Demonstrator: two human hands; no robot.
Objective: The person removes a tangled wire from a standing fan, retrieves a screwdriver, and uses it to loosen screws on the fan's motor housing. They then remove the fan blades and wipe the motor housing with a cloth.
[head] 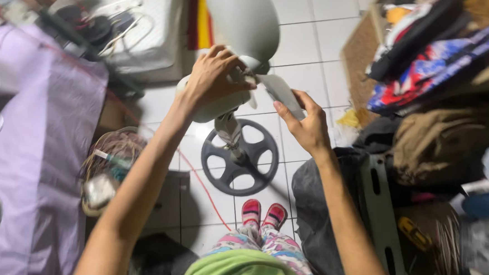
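A grey-white standing fan stands below me, its pale motor housing [232,100] on a post rising from a dark round spoked base [240,157] on the white tile floor. Pale fan blades [245,20] stick out at the top. My left hand [214,77] grips the top of the motor housing near the hub. My right hand [306,121] pinches the edge of one grey fan blade [280,92] to the right of the hub. My feet in pink striped slippers [263,214] stand just in front of the base.
A purple cloth [38,143] covers a surface on the left, with a basket of wires [112,164] beside it. A white padded item [144,32] with cables lies behind. Piled clothes and bags [443,70] crowd the right, with a grey metal bracket [382,217]. A thin red cord [203,188] crosses the tiles.
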